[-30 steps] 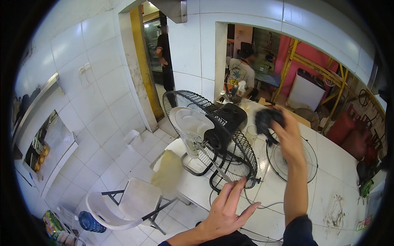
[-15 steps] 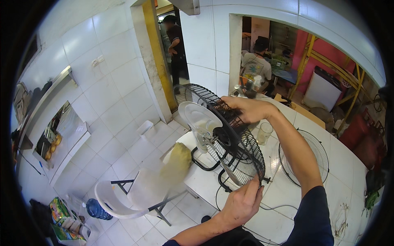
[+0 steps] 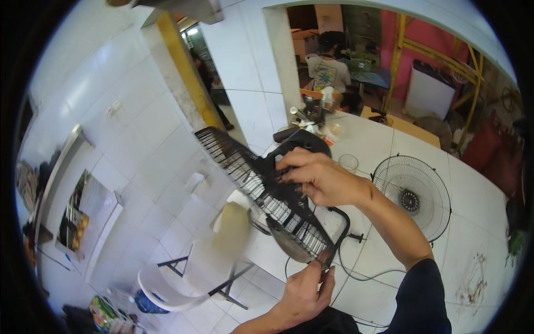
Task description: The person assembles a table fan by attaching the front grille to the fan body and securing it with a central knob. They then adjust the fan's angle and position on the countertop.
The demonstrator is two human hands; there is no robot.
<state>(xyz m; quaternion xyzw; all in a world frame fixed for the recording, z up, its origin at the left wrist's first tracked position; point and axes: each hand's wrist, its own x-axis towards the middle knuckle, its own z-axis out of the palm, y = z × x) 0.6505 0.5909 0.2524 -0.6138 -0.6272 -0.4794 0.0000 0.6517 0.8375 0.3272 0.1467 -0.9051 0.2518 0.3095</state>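
I see my left hand (image 3: pixel 305 290) pinching the low edge of the black round wire fan guard (image 3: pixel 261 195), which is tipped on its side above the white table (image 3: pixel 384 267). My right hand (image 3: pixel 320 179) is closed around the middle of that guard, by the black fan motor (image 3: pixel 303 142). A second round wire fan guard (image 3: pixel 411 189) lies flat on the table, well apart. A white plastic chair (image 3: pixel 178 278) stands below on the tiled floor.

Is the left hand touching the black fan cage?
Touching. The head view shows the left hand pinching the lower rim of the black fan cage between its fingertips, with no gap.
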